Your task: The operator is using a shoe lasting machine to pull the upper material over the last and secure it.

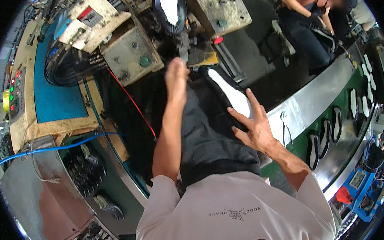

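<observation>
factory machinery fills the far side of the scene: a worn cream-coloured machine [126, 49] with green buttons stands far left of centre, and a blue mat [58, 95] lies on the worktop at the left with a blue cable [53, 148] trailing below it. a curved green conveyor [334, 148] with a metal rim sweeps along the right, carrying several dark shoe parts with white insoles [313, 150], well apart from the hands. another person [309, 20] stands at the far right beside the conveyor.

the person's left hand [176, 74] reaches far, up to the machine, its grip closed at the dark mount just under a black shoe upper with a white insole [169, 7] sitting upside down there; whether the fingers actually clamp anything cannot be told. the right hand [254, 125] is nearer and to the right, fingers spread apart, resting flat against a black shoe with a white sole face [232, 95] that lies tilted between the two arms, just near the machine's yellow plate [203, 57]. the hand touches the near end of that shoe without closing round it. a red cable [131, 101] runs down left of the left forearm
</observation>
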Motion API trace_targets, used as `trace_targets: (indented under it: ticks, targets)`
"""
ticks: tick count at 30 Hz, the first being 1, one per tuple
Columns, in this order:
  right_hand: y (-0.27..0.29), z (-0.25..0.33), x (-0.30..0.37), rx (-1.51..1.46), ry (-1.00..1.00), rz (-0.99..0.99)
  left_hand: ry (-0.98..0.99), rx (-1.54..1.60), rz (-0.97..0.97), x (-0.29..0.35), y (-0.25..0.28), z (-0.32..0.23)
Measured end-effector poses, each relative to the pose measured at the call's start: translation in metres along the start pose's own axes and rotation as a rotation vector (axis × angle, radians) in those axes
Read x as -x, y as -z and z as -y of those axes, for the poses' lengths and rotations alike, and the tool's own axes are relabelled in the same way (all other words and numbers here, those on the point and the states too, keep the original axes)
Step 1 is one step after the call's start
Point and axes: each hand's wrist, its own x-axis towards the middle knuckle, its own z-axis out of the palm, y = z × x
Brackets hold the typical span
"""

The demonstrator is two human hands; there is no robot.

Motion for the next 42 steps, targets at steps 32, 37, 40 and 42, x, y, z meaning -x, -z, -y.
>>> trace_targets:
  ticks: [32,37,40,42]
  targets:
    - [-0.060,0.033,-0.345,0.193,0.345,-0.521,-0.041,0.410,0.083,0.139,0.117,-0.042]
    - [-0.052,0.044,-0.337,0.207,0.386,-0.507,-0.042,0.331,0.116,0.127,0.100,-0.031]
    - [-0.054,0.039,-0.360,0.196,0.397,-0.501,-0.011,0.334,0.140,0.115,0.085,-0.039]
    - [-0.058,0.034,-0.387,0.199,0.412,-0.533,0.010,0.337,0.135,0.110,0.079,-0.040]
